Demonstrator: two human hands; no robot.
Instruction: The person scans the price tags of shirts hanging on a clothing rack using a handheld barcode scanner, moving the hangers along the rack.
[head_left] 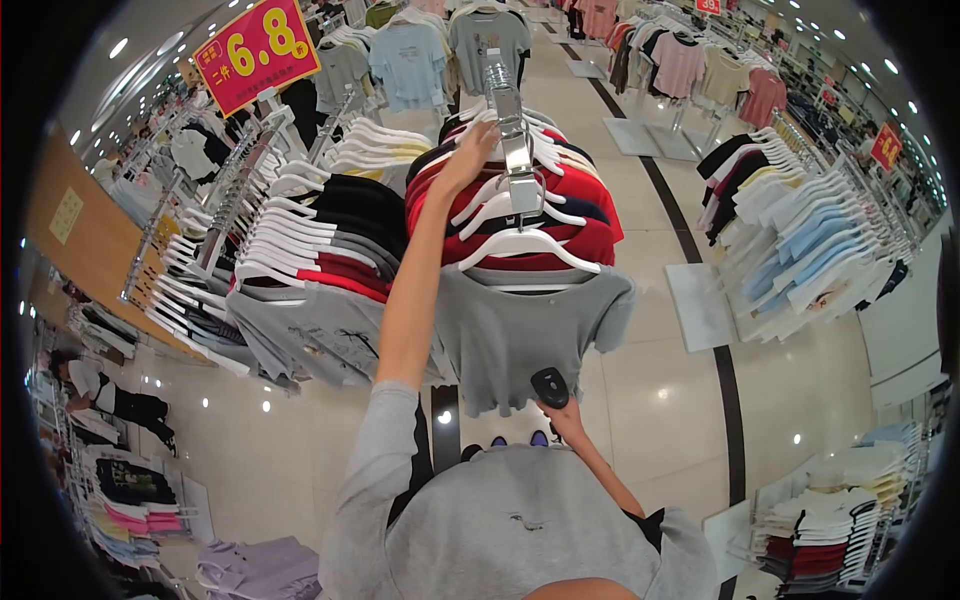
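Observation:
My left hand (pixel 476 152) reaches far along the metal rail (pixel 515 150), its fingers bent in among the hangers beside the bar. What they grip there is too small to make out. Held low in my right hand (pixel 563 417) is a black handheld barcode scanner (pixel 549 386), just in front of the hem of a grey short-sleeved T-shirt (pixel 515 330). That shirt hangs at the near end of the rail on a white hanger (pixel 528 247). Behind it hang red shirts (pixel 592 242) and dark ones on more white hangers.
Close on the left, another rack holds a grey printed shirt (pixel 310 325) and black shirts (pixel 365 205). A red sale sign (pixel 255 55) rises above it. Light-coloured shirts (pixel 800 240) hang on a rack at right, across the tiled floor (pixel 640 400). A person (pixel 115 400) is at far left.

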